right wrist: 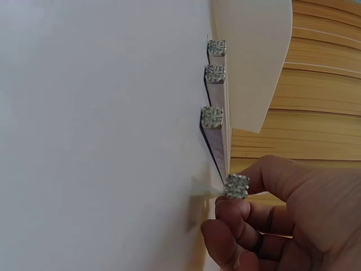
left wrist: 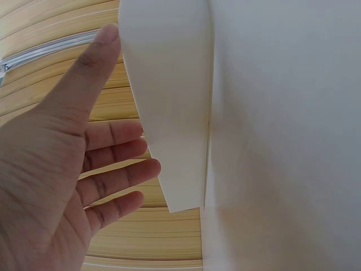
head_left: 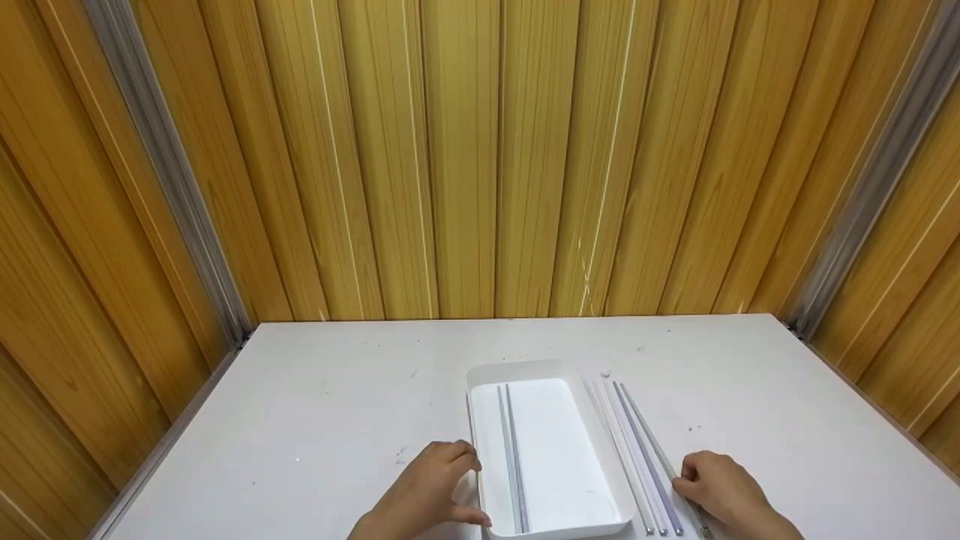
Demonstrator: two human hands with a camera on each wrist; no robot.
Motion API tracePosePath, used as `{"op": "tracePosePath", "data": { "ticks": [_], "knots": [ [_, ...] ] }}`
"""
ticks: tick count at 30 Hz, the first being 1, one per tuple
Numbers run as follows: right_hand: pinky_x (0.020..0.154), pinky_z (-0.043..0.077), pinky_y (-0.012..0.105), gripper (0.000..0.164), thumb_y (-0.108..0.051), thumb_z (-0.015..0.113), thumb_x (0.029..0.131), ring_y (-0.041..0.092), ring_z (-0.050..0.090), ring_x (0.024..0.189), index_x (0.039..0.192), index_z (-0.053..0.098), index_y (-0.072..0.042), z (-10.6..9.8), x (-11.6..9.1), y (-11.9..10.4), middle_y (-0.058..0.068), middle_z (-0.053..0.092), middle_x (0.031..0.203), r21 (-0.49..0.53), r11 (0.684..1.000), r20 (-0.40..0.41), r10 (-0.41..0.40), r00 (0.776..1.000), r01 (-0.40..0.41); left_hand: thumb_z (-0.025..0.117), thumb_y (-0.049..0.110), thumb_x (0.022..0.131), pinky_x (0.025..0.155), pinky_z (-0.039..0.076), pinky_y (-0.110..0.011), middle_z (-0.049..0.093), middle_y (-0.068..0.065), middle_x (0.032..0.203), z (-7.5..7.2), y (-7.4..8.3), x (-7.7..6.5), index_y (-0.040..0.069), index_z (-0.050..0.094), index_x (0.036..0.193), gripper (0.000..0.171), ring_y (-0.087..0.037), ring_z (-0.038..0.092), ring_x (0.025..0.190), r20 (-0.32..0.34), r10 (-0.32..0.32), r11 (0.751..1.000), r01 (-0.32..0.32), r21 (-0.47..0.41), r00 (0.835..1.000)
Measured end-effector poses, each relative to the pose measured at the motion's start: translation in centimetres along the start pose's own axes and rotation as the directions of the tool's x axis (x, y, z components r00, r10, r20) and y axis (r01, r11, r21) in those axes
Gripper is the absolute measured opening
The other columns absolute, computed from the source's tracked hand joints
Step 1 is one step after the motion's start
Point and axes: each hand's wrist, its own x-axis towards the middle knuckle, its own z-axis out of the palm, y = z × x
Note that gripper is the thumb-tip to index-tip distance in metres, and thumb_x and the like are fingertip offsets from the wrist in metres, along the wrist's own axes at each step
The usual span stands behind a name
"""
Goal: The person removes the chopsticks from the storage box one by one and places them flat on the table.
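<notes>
My left hand point(head_left: 427, 480) is at the left side of a white rectangular tray point(head_left: 555, 370), its fairly straight fingers and thumb touching the rim. Inside the tray two slim chopsticks point(head_left: 512, 457) lie side by side near the left wall. Just right of the tray, several pale and purple chopsticks point(head_left: 649, 457) lie lengthwise on the table. The outermost greyish chopstick point(head_left: 651, 429) is pinched between thumb and fingers of my right hand point(head_left: 724, 487), near its close end. In the right wrist view its patterned silvery end point(right wrist: 236, 186) stands off from the others.
The white tabletop point(head_left: 322, 405) carries a few small marks. Wood-patterned panels point(head_left: 465, 165) rise behind it and at both sides, with metal posts point(head_left: 172, 150) at the corners. The tray's side wall point(left wrist: 169, 113) stands upright in the left wrist view.
</notes>
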Motion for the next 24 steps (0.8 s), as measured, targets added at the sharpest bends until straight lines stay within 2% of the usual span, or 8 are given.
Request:
{"op": "tracePosePath", "data": {
  "ticks": [7,15,24],
  "knots": [
    [0.050,0.033,0.020,0.020,-0.015,0.064,0.080,0.013,0.044,0.058,0.064,0.053,-0.010,0.3,0.4,0.6,-0.002,0.048,0.058,0.039,0.999,0.036,-0.010,0.999,0.008,0.070,0.059,0.067,0.088,0.055,-0.026,0.062,0.006,0.101,-0.1,0.0,-0.1,0.011,0.063,0.099,0.059,-0.012,0.061,0.093,-0.003,0.004,1.000,-0.003,0.020,1.000],
    [0.048,0.030,0.018,0.021,-0.016,0.062,0.079,0.010,0.039,0.054,0.063,0.050,-0.011,0.8,0.2,1.3,-0.004,0.042,0.056,0.072,0.995,0.026,-0.076,0.997,0.074,0.071,0.059,0.067,0.088,0.054,-0.024,0.062,0.006,0.101,0.0,0.1,0.0,0.011,0.064,0.098,0.058,-0.012,0.061,0.093,0.015,0.002,1.000,-0.002,0.020,1.000],
    [0.047,0.031,0.018,0.021,-0.017,0.062,0.081,0.010,0.040,0.054,0.065,0.050,-0.011,0.8,0.5,1.4,-0.004,0.043,0.057,0.090,0.991,0.027,-0.102,0.994,0.099,0.072,0.060,0.065,0.089,0.054,-0.024,0.062,0.005,0.100,0.1,0.0,0.2,0.010,0.065,0.097,0.059,-0.011,0.061,0.092,0.017,0.007,0.998,-0.008,0.070,1.000]
  ]
}}
